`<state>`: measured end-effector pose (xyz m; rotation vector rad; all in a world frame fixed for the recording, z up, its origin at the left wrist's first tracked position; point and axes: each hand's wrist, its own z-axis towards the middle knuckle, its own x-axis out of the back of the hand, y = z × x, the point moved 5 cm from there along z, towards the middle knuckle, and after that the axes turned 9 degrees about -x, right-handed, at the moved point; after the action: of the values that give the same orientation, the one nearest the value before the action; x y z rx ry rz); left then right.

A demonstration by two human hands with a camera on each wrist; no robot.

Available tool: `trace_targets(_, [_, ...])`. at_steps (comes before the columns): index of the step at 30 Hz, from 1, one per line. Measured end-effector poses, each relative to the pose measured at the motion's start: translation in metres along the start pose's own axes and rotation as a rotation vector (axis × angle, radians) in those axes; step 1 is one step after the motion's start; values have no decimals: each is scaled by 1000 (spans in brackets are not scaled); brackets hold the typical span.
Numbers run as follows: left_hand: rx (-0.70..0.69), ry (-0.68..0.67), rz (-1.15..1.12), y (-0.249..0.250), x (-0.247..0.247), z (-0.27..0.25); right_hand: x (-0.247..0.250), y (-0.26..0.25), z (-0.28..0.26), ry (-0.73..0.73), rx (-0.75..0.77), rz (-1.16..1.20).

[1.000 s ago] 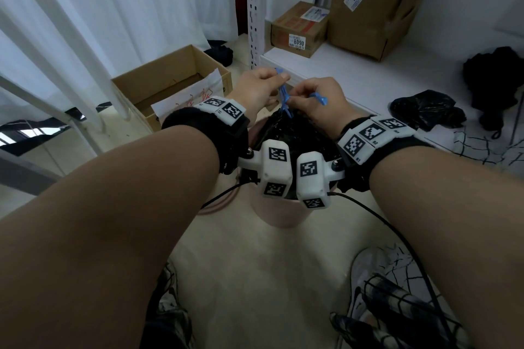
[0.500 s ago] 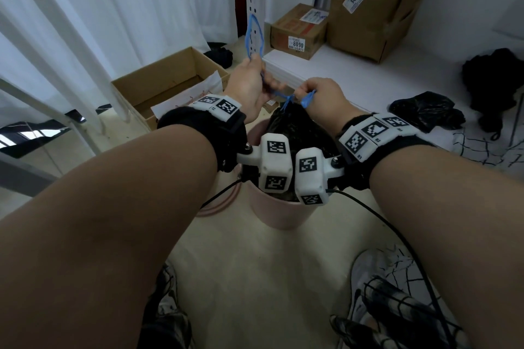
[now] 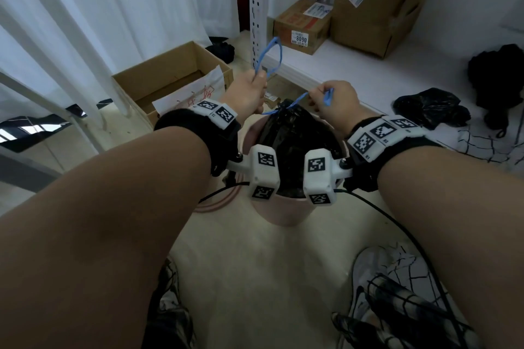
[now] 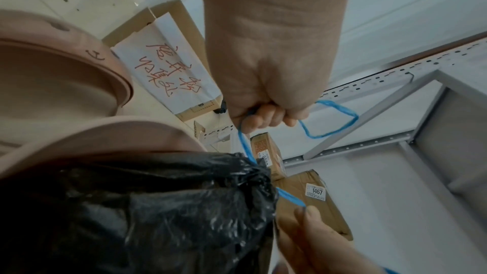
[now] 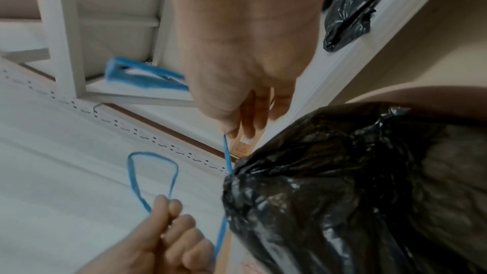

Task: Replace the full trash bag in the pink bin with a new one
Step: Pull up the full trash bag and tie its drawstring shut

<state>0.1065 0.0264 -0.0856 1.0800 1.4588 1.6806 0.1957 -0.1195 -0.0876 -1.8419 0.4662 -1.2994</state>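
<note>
The black bag sits in the pink bin on the floor, its gathered neck bulging above the rim and cinched by a blue drawstring. The left hand is clenched round one end of the string, a blue loop standing up out of the fist. The right hand pinches the other end between thumb and fingers, and the two strands run taut from the knot out to either side. The bin's far edge lies just beside the white shelf, whose post rises beyond the left hand. A crumpled black bag lies on that shelf to the right, well apart from the bin. An open carton stands on the floor to the left, near the bin. Bare floor spreads between the bin and the person's shoes.
</note>
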Motion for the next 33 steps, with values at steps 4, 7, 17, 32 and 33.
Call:
trace_targets(4, [1, -57, 164, -3, 6, 0, -16, -5, -8, -180, -218, 581])
trace_targets(7, [-105, -214, 624, 5, 1, 1, -27, -18, -12, -267, -261, 663])
trace_targets(17, [-239, -526, 1089, 19, -13, -4, -31, -21, -13, -243, -241, 637])
trace_targets(32, [-164, -490, 984, -12, -15, -17, -32, -1, -9, -256, -104, 216])
trace_targets(33, [-143, -495, 978, -13, -15, -17, -32, 1, -8, -245, -90, 175])
